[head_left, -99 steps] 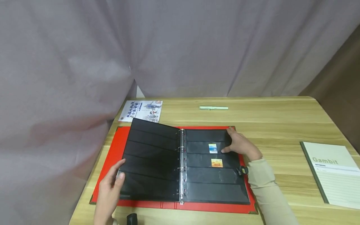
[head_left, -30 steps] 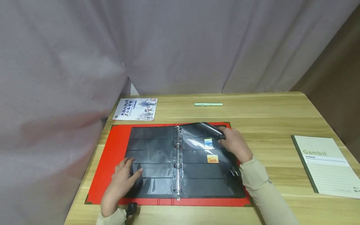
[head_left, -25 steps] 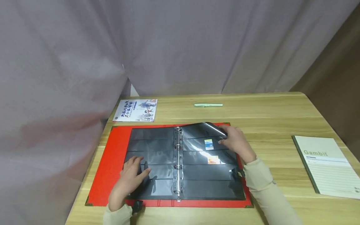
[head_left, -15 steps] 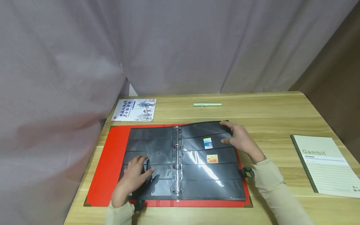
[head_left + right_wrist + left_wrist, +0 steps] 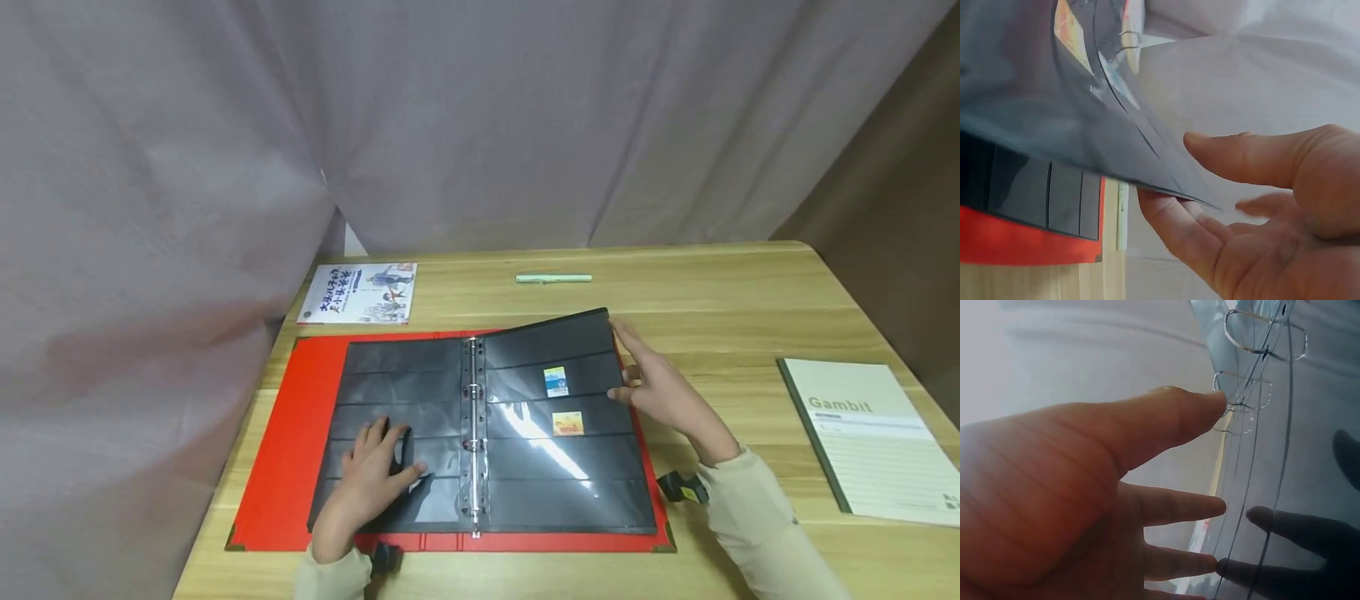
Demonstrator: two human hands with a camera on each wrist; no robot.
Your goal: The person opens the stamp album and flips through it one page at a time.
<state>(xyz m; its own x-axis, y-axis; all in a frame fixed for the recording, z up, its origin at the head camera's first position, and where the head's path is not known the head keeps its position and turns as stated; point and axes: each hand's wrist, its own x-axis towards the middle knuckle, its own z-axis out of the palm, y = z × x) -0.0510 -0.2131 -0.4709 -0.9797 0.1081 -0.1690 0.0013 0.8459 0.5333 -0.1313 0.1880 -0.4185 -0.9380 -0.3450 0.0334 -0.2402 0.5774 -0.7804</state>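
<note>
The right hand is spread at the outer edge of the right page, its index finger under the raised sheet, touching the underside, and its thumb standing apart above. The left hand is spread over the near part of the left page, fingers apart; whether the fingertips touch it I cannot tell.

The right page tilts up along its outer edge, highest at the far corner, with another dark sheet lying under it. To the right of that edge, a stretch of desk runs past the right hand to the notepad; a narrower strip lies along the near side.

The open binder lies beneath and between the hands, its metal rings at the middle. Left of the right hand, the page carries 2 stamps: the blue stamp in row 2 from the far end, the orange stamp in row 3. Farther off lie a green pen and, far left, a booklet.
</note>
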